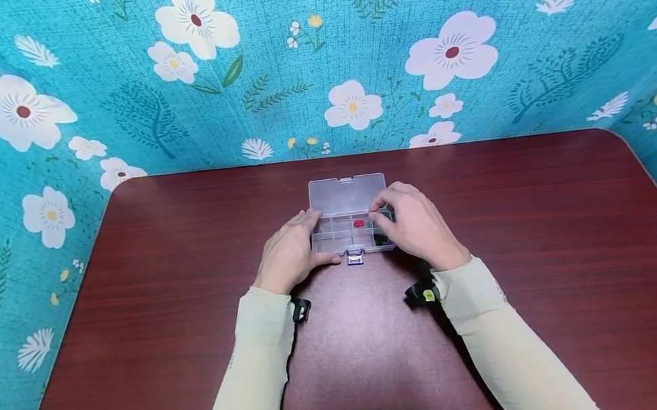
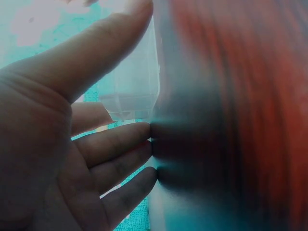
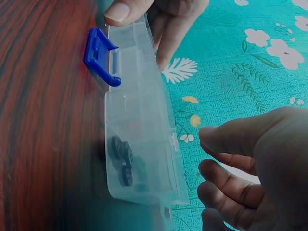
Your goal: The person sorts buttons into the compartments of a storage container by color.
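A clear plastic compartment box (image 1: 342, 242) lies on the table, its lid (image 1: 347, 194) raised at the back. My left hand (image 1: 291, 249) grips its left end, thumb along the front and fingertips at the back corner; in the left wrist view the other fingers (image 2: 120, 166) reach down to the table. My right hand (image 1: 416, 220) hovers over the right-hand compartments, fingers loosely bent. Nothing shows between its thumb and fingertips (image 3: 211, 168). A small red piece (image 1: 358, 223) lies in a back compartment. Several black round pieces (image 3: 126, 156) sit in the front right one, with something green behind them.
A blue latch (image 3: 98, 55) hangs down at the box's front. The dark red wooden table (image 1: 360, 365) has rounded far corners and meets a turquoise flowered cloth (image 1: 293, 120) at the back and sides. Black wrist cameras (image 1: 422, 293) are strapped over the pale sleeves.
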Tool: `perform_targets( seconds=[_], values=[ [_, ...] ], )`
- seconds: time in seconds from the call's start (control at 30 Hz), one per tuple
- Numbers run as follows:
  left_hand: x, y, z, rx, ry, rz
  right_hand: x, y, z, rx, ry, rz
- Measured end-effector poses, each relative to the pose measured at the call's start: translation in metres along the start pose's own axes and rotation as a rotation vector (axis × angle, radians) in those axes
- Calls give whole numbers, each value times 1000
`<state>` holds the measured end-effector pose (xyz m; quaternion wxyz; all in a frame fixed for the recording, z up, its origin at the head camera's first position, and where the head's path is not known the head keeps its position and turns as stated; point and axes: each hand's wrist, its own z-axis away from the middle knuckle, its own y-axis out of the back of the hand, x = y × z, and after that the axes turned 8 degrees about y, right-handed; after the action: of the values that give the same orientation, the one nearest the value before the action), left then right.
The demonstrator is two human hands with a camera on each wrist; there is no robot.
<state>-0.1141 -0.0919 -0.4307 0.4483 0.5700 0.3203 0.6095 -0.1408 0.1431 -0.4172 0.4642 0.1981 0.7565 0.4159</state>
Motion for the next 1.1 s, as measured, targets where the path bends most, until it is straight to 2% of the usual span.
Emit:
perform_targets(
  seconds=[0.53,0.9,1.1],
  values=[
    [1,1,0,-9,6,-10,11,12,3,34,-15,4],
    [1,1,0,-10,0,-15,23,16,6,49,-84,12],
    [0,0,0,-10,4,-13,28,17,7,55,-93,8]
  ],
)
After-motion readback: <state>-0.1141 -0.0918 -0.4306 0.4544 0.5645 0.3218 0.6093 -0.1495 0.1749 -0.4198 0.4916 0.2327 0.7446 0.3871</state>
